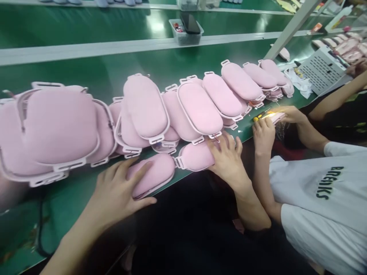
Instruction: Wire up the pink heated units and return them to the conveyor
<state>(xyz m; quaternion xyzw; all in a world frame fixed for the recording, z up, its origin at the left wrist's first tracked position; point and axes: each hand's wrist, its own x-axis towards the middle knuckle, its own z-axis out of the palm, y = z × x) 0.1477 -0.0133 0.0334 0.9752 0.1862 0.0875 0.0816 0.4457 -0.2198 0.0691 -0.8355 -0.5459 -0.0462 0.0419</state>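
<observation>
My left hand (pixel 120 193) lies flat, fingers spread, on a pink oval padded case (pixel 156 172) at the near edge of the green belt (pixel 86 72). My right hand (pixel 226 154) rests with fingers spread on a second pink case (pixel 195 156) just to the right. Behind both, a long row of several pink cases (pixel 197 107) with white rims and tabs lies overlapped across the belt, the largest-looking ones (pixel 54 130) at the left.
A co-worker in a white T-shirt (pixel 323 198) sits at my right, with hands (pixel 263 131) on a case and a small yellow tool. A clear tray with a phone (pixel 187 28) stands beyond the belt. A perforated white box (pixel 321 70) and more cases lie far right.
</observation>
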